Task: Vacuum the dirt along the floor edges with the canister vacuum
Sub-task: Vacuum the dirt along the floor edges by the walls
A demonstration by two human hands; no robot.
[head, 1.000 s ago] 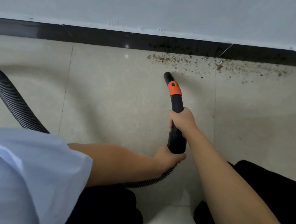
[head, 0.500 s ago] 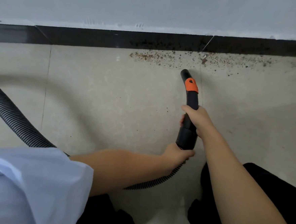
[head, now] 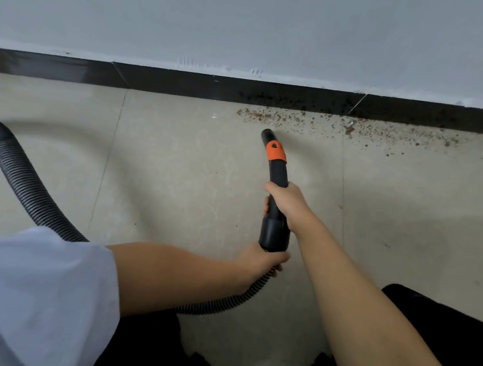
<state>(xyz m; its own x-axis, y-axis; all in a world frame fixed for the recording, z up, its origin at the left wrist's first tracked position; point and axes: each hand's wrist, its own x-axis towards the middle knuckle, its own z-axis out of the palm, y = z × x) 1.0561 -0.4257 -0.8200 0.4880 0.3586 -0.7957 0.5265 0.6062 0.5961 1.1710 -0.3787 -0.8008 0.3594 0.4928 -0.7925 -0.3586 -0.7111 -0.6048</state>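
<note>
Both hands wrapped tight: right hand (head: 286,201) on nozzle (head: 274,182), left hand (head: 260,262) on hose (head: 26,180). Tip just short of dirt (head: 324,123) at baseboard (head: 184,80). Step: approach. Next: push tip into dirt, sweep along baseboard.

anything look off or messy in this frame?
Yes: brown dirt is scattered along the floor edge below the black baseboard, from just ahead of the vacuum nozzle out to the right. Specks also cling to the baseboard there. The floor to the left looks clean.
</note>
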